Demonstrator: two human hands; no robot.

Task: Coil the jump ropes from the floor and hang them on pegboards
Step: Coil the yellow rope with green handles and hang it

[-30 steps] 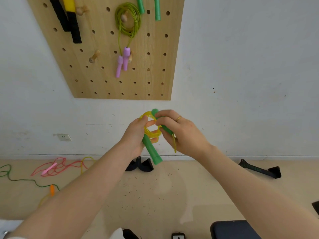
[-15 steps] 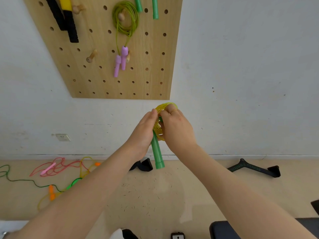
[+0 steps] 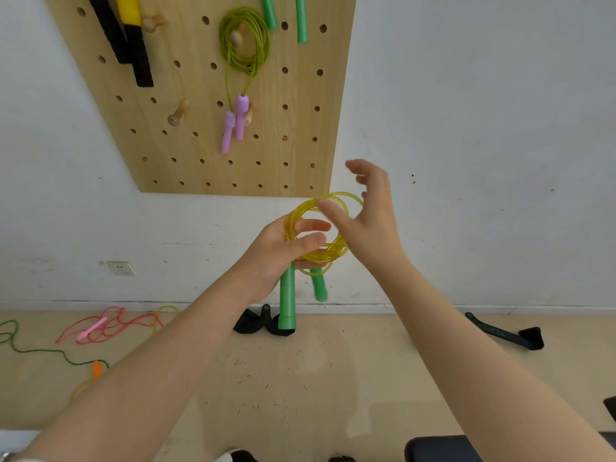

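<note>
Bright, even light; edges bowed, slight motion blur.

From my feed I see two bare forearms with no sleeves over them down to the wrists. The left hand (image 3: 283, 248) and the right hand (image 3: 370, 225) wear no gloves. At the bottom left corner a strip of white fabric shows, too cropped to identify.
</note>
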